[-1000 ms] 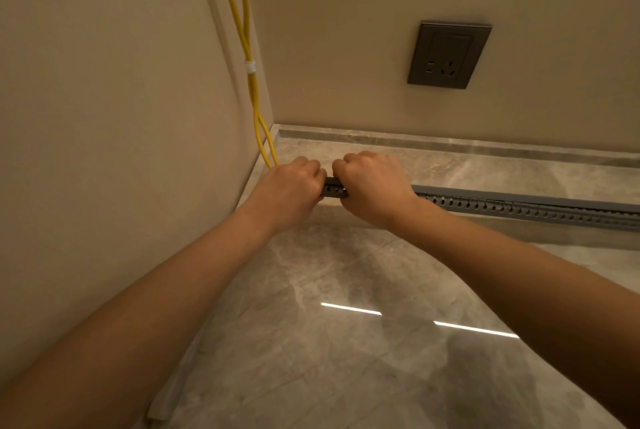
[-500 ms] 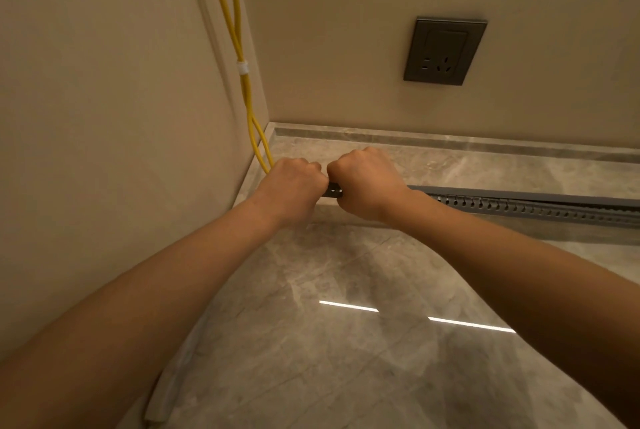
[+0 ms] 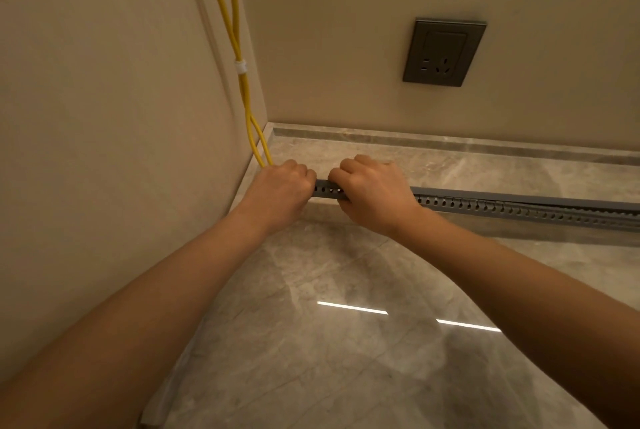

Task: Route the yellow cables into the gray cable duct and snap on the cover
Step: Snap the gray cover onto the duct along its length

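- Two yellow cables (image 3: 239,44), bound by a white tie (image 3: 240,67), drop down the left wall and vanish behind the left hand (image 3: 277,191).
- Left hand and right hand (image 3: 372,191), both fisted, clamp the gray cable duct (image 3: 519,212) at its left end.
- Smooth cover (image 3: 512,195) looks mostly seated; pressing it home remains.
- Duct wall: slotted plastic on glossy marble floor (image 3: 346,342).

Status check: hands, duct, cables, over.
Both hands, left hand and right hand, clamped on gray duct near corner. Yellow cables hang down wall. Nothing blocking.
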`<state>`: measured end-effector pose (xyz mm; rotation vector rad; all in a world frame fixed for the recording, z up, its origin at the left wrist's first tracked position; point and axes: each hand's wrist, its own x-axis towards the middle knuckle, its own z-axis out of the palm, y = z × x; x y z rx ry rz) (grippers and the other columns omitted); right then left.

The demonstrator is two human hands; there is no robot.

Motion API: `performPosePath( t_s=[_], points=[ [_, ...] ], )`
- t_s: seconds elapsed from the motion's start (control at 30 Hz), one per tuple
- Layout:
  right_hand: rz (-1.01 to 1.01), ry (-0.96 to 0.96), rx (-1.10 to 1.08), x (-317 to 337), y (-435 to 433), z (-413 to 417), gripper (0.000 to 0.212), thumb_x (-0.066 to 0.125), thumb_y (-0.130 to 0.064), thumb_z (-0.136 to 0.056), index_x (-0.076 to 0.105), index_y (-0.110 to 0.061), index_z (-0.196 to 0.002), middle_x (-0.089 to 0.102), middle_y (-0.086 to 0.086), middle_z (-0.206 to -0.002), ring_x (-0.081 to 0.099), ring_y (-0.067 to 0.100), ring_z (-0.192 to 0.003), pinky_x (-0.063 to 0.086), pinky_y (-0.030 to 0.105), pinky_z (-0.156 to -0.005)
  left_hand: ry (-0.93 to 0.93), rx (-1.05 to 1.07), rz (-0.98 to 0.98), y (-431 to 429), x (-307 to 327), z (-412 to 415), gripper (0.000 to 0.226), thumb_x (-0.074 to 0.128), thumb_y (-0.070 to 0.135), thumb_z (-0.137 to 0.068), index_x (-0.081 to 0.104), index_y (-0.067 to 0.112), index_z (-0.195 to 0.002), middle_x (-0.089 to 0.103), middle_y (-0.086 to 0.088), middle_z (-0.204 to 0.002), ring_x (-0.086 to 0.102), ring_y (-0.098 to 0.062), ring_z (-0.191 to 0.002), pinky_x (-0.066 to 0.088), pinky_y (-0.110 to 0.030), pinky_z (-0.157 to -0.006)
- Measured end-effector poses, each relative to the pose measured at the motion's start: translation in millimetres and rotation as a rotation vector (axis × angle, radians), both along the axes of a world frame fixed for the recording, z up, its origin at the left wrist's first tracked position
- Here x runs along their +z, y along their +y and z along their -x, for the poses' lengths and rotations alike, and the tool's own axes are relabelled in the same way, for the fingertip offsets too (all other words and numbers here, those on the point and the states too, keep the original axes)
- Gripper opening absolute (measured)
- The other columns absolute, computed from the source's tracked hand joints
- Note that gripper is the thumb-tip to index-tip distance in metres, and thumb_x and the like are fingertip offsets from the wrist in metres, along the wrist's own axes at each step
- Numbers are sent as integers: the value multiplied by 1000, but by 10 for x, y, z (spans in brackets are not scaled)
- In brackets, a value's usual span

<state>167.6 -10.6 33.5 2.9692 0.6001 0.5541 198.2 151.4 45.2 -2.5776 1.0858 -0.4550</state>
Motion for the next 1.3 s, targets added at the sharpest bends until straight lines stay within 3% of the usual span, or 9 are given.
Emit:
performPosePath(
  t_s=[0.23, 0.37, 0.57, 0.67, 0.77, 0.9, 1.0, 1.07, 1.3],
  points=[
    [27, 31, -107, 8, -39, 27, 29, 80, -3, -42, 57, -11, -59, 53, 3, -50, 49, 23, -42, -1, 14, -49, 38, -52, -64, 2, -32, -24, 33, 90, 15, -41, 59, 12, -54, 56, -3, -45, 52, -19, -40, 30, -18, -34],
    [14, 30, -88, -7, 0, -72, 29, 79, -3, -40, 57, -11, -57, 52, 3, -48, 48, 24, -40, -2, 14, -50, -7, -21, -75, 45, -11, -95, 31, 89, 18, -44, 59, 14, -52, 56, -1, -45, 52, -17, -39, 21, -19, -38],
    [-9, -54, -75, -91, 68, -148, 24, 80, -6, -49, 60, -13, -60, 56, 1, -52, 52, 21, -45, -1, 15, -49, 3, 40, -4, 131, -71, -217, 20, 79, 22, -66, 63, 10, -66, 62, -6, -62, 60, -23, -54, 39, -26, -42],
    [-35, -74, -64, -148, 136, -203, 25, 82, -8, -47, 60, -14, -59, 56, -1, -51, 52, 19, -45, 9, 17, -42, 19, 78, -45, 58, -142, -217, 20, 49, 28, -92, 60, 12, -98, 64, -5, -96, 61, -23, -87, 38, -32, -61],
    [-71, -93, -35, -180, 191, -250, 25, 83, -9, -48, 61, -14, -59, 57, -1, -52, 54, 19, -45, 19, 18, -42, 72, 126, -36, -34, -155, -234, 22, 41, 28, -97, 55, 15, -108, 61, -3, -108, 57, -21, -100, 36, -30, -66],
    [-44, -61, 2, -233, 177, -296, 29, 87, -17, -49, 62, -16, -62, 58, -2, -55, 55, 19, -47, 13, 19, -40, 115, 165, 3, -17, -248, -302, 17, 47, 26, -95, 57, 16, -104, 63, -2, -105, 59, -21, -99, 32, -30, -62],
    [-20, -33, 23, -269, 64, -287, 24, 84, -19, -55, 65, -17, -69, 60, -2, -61, 57, 20, -52, 16, 21, -40, 107, 113, 64, 55, -285, -323, 21, 80, 23, -66, 65, 14, -78, 67, -4, -73, 64, -22, -68, 40, -26, -47],
    [-28, -26, 25, -292, -72, -249, 21, 80, -18, -61, 66, -17, -76, 62, 0, -67, 58, 21, -57, 23, 22, -40, 104, 112, 86, 114, -341, -363, 26, 85, 21, -55, 65, 12, -70, 65, -5, -64, 62, -23, -59, 41, -26, -42],
    [-102, 28, -42, -293, -393, -133, 20, 75, -21, -66, 67, -13, -83, 64, 4, -72, 60, 27, -65, 35, 26, -44, 173, 138, 99, 102, -317, -363, 21, 53, 28, -88, 61, 17, -104, 64, -2, -101, 58, -21, -96, 45, -32, -67]
  ],
)
